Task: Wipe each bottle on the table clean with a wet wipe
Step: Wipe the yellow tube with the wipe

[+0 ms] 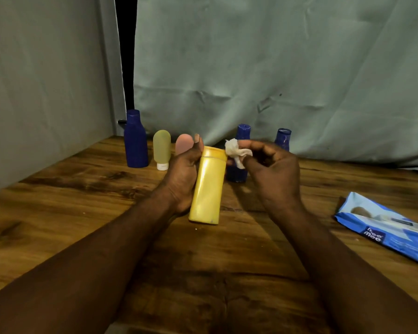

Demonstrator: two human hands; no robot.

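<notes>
My left hand (pixel 182 175) grips a yellow bottle (pixel 208 189), tilted with its cap end away from me, above the wooden table (pixel 70 201). My right hand (pixel 273 174) pinches a crumpled white wet wipe (pixel 235 151) right beside the bottle's cap. Behind stand a tall dark blue bottle (pixel 135 141), a pale green tube (pixel 162 148) on its white cap, and a pink tube (pixel 184 143) partly hidden by my left hand. Two smaller blue bottles, one (pixel 243 133) behind the wipe and one (pixel 282 138) behind my right hand, are partly hidden.
A blue wet wipe pack (pixel 386 227) lies flat at the table's right edge. A grey-green cloth backdrop (pixel 275 68) hangs behind the bottles and along the left side.
</notes>
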